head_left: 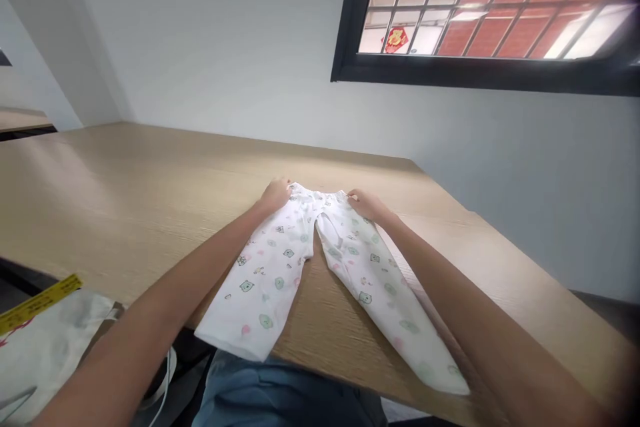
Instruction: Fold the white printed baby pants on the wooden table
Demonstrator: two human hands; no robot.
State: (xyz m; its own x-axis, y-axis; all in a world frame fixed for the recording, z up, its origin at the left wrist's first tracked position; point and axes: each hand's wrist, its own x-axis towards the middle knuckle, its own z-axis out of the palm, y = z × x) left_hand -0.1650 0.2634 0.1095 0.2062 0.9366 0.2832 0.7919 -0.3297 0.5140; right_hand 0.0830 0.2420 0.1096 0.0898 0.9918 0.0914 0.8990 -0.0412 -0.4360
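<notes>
A small pair of white trousers (280,267) with green and pink prints lies flat on the wooden table (125,193), legs spread toward me and waistband at the far end. My left hand (275,195) pinches the left corner of the waistband. At the right corner, my right hand (364,204) grips the waistband with fingers closed. The left leg's cuff hangs a little over the table's near edge.
A white cloth bag (45,340) with a yellow strip (35,301) sits at the lower left, below the table edge. A white wall and a dark-framed window (480,67) rise behind the table. My blue-clad lap (280,393) shows under the near edge.
</notes>
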